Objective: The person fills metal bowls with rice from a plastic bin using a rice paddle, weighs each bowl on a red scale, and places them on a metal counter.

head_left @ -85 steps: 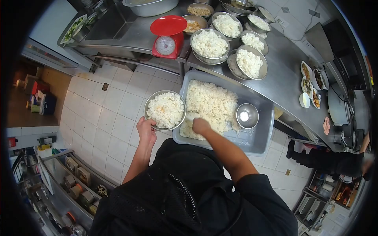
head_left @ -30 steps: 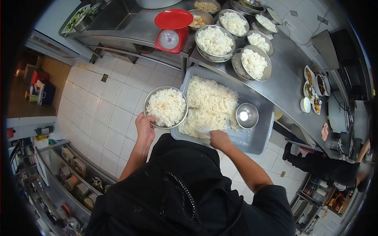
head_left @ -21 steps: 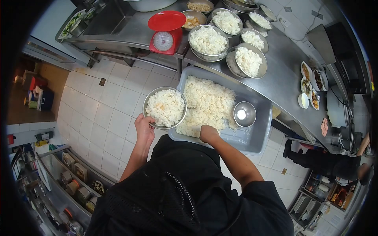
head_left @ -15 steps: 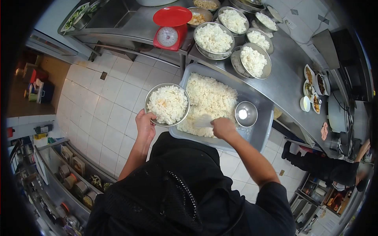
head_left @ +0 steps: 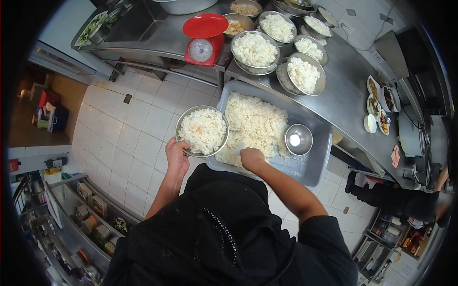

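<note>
My left hand grips the near-left rim of a metal bowl, its thumb over the edge. White rice with a small orange-tinged patch is heaped in it. The bowl is held beside the left end of a grey plastic tub. Inside the tub lies a broad bed of cooked rice. My right hand is closed over the near side of this bed, around a pale rice paddle whose blade is partly hidden in the rice. An empty metal bowl sits at the tub's right.
Several rice-filled metal bowls stand on the steel counter beyond the tub. A red scale is left of them. Small filled dishes lie farther right. Another person in dark clothes is at the right.
My right hand has moved left with the paddle across the rice, towards the held bowl. The left hand keeps its hold on that bowl. The camera view has shifted slightly.
</note>
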`<state>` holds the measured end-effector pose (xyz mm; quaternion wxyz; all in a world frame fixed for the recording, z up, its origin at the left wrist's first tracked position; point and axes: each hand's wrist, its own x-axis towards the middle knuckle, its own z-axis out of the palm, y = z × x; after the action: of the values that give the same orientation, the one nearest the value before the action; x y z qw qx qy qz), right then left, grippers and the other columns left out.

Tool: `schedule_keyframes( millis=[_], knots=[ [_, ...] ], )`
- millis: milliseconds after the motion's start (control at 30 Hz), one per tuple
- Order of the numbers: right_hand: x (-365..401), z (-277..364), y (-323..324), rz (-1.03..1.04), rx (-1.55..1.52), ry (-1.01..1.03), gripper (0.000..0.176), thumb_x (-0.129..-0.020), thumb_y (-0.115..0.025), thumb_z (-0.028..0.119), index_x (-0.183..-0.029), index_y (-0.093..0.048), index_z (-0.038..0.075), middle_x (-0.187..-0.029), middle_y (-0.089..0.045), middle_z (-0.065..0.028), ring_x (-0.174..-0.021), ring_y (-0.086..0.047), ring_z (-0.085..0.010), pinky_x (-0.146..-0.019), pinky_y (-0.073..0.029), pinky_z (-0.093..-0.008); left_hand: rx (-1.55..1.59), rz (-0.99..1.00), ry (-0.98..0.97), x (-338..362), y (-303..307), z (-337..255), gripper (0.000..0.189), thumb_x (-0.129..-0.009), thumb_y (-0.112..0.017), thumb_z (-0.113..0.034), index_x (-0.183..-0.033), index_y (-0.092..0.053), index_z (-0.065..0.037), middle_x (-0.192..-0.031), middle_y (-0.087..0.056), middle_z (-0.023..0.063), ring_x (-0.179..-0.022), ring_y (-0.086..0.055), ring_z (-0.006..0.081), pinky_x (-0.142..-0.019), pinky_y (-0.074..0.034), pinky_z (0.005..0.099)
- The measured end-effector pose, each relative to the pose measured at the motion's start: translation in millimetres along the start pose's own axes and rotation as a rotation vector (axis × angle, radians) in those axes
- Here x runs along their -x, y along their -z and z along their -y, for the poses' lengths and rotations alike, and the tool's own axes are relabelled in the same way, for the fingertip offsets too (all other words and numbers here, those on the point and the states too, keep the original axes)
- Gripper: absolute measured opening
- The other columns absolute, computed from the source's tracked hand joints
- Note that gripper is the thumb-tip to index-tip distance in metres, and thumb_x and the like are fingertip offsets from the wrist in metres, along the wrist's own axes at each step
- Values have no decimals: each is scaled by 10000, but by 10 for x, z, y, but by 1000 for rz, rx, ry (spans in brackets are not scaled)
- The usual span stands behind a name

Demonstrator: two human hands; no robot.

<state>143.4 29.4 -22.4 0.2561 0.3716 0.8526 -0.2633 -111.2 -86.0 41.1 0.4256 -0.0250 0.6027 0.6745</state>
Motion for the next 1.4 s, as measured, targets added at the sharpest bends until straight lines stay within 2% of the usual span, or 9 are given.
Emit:
schedule_keyframes(
  millis=[200,333,467,567,667,767,867,1067,1400],
  knots=[
    [143,-506,406,142,-29,-56,286,-809,-657,143,-1031,-724,-23,-1056,-727,-249,-1030,-708,-395,-873,-573,-473,10,-5,-11,4,-34,-24,213,-707,-571,96,-878,-597,-28,-772,-632,29,-524,-491,80,-453,-342,226],
    [25,-606,817,-64,-147,-157,277,-822,-644,137,-1032,-715,-29,-1067,-724,-256,-1038,-706,-393,-871,-571,-480,21,-17,-18,41,-41,-77,212,-704,-567,100,-872,-589,-27,-777,-635,37,-530,-505,84,-456,-356,220],
    [-1036,-842,-371,-147,-298,-175,289,-829,-651,172,-1023,-710,-33,-1057,-711,-291,-1052,-694,-420,-879,-570,-487,33,-30,-26,43,-27,-88,207,-704,-564,102,-867,-584,-24,-771,-636,43,-525,-505,86,-453,-360,217],
    [-679,-214,-549,-233,-465,-305,308,-870,-606,215,-1079,-649,-6,-1041,-698,-289,-1019,-678,-455,-898,-539,-522,-15,-37,-22,-18,98,-75,201,-703,-560,104,-856,-579,-26,-762,-635,46,-515,-499,86,-446,-353,220],
    [-278,-160,-619,-210,-433,-255,305,-909,-600,230,-1100,-619,-7,-1018,-696,-294,-994,-677,-461,-875,-534,-542,-1,15,13,-123,181,8,301,-717,-528,120,-1005,-579,46,-971,-674,126,-744,-650,162,-633,-511,243],
    [33,-229,-481,-83,-335,-137,336,-893,-647,259,-1127,-673,19,-1057,-703,-278,-1022,-683,-438,-903,-535,-517,3,43,-12,-101,108,4,298,-717,-529,115,-1002,-578,42,-946,-666,116,-719,-640,152,-612,-501,238],
    [22,-372,17,54,-280,-102,349,-860,-695,296,-1116,-743,63,-1094,-720,-234,-1046,-691,-402,-929,-540,-482,48,-53,-33,-57,-33,-41,177,-705,-565,97,-804,-549,-48,-730,-609,37,-474,-460,87,-424,-323,230],
    [-335,-312,837,-179,-285,-244,286,-828,-702,228,-1062,-763,77,-1083,-740,-193,-1025,-710,-370,-898,-565,-457,20,-77,-22,-43,-54,-115,184,-703,-572,90,-802,-542,-62,-718,-599,27,-479,-459,84,-432,-329,230],
    [-525,-77,-482,-250,-353,-81,245,-903,-594,184,-1059,-634,-1,-1000,-700,-293,-970,-681,-464,-852,-541,-553,42,-102,-37,-27,123,-116,203,-704,-566,95,-859,-571,-36,-759,-624,40,-505,-482,87,-446,-343,226]
  ],
)
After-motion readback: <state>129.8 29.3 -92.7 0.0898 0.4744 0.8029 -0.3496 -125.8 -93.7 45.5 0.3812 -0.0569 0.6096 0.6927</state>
